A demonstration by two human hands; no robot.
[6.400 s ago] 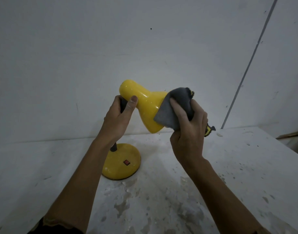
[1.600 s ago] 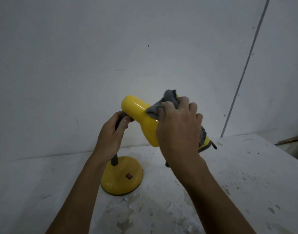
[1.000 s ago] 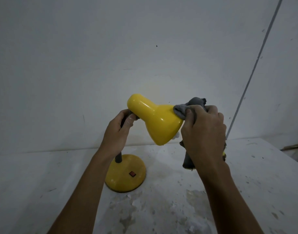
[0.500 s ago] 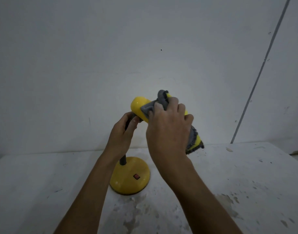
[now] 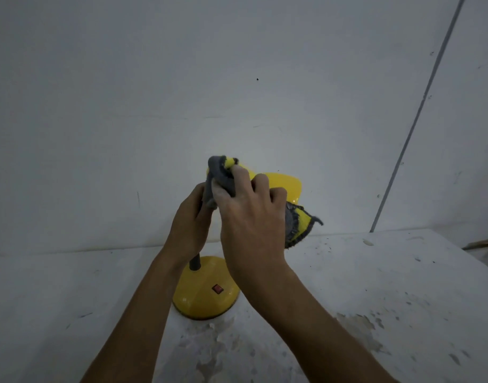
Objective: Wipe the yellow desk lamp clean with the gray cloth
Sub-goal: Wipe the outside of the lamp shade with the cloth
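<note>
The yellow desk lamp stands on a white table; its round base with a red switch sits at centre and its shade points right. My left hand grips the dark neck just below the shade. My right hand holds the gray cloth bunched over the narrow left end of the shade, covering most of it. A yellow-edged corner of the cloth hangs out to the right of my hand.
A plain white wall rises directly behind the lamp, with a thin vertical line at right. The tabletop is stained and speckled in front and to the right. The table's right edge lies near a dark strip.
My right hand has slid the cloth left along the shade, from the wide rim to the narrow end near the neck. The left hand still holds the neck.
</note>
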